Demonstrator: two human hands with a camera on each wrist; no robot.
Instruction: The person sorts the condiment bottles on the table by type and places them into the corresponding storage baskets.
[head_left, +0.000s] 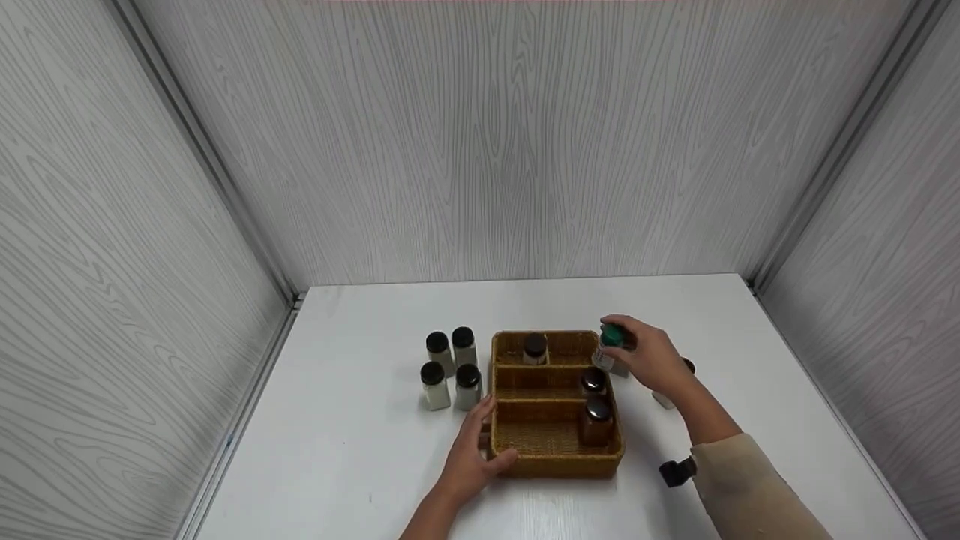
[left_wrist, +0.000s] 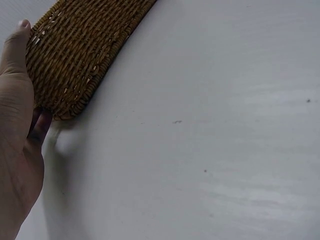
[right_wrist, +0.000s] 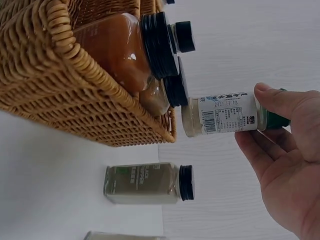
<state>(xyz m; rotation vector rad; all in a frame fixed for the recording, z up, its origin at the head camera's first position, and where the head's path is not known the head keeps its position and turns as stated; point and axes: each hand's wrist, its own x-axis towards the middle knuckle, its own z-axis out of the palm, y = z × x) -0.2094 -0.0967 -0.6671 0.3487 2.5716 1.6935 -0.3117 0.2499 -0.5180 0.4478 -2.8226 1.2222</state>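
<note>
A brown wicker basket (head_left: 562,468) with three compartments sits on the white table. My left hand (head_left: 466,465) grips its front left corner, thumb on the front wall and fingers along the left side. Above the basket's back right corner, my right hand (head_left: 651,361) pinches a seasoning bottle (right_wrist: 227,114) by its green cap, with the white label showing. Inside the basket, a dark-capped jar (head_left: 535,351) stands in the back compartment and another jar (head_left: 593,381) in the middle one. The front compartment holds a larger jar of reddish-brown seasoning (right_wrist: 117,50) at its right end.
Several black-capped seasoning jars (head_left: 435,390) stand in a group left of the basket. To its right are a black pepper jar (right_wrist: 142,183) and another jar (head_left: 664,400), partly hidden by my right arm. Grey wood-grain panels (head_left: 517,150) enclose the table's back and sides.
</note>
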